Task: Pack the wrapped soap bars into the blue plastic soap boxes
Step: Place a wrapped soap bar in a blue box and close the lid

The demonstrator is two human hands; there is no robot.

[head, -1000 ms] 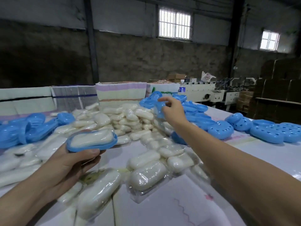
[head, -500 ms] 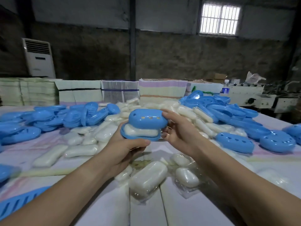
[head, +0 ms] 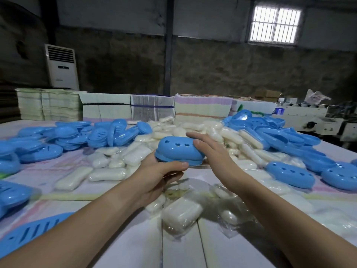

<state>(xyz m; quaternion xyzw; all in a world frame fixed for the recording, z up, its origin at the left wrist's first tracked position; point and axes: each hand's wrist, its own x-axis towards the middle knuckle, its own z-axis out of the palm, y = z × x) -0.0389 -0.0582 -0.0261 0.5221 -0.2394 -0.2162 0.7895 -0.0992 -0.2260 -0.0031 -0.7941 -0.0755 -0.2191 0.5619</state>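
Observation:
A closed blue soap box, its lid pierced by three heart-shaped holes, is held above the table's middle. My left hand cups it from below with the thumb along its front rim. My right hand presses flat against its right end and top. Whatever is inside the box is hidden. White wrapped soap bars lie heaped behind the box. One large wrapped bar rests near me between my forearms.
Piles of blue box halves cover the table's left, and more blue lids and boxes lie at the right. A slotted blue piece lies at the near left. Stacks of printed sheets line the far edge.
The lid my right hand fetched from the far pile has come down fully over the soap-filled base in my left hand. The view has turned to the left.

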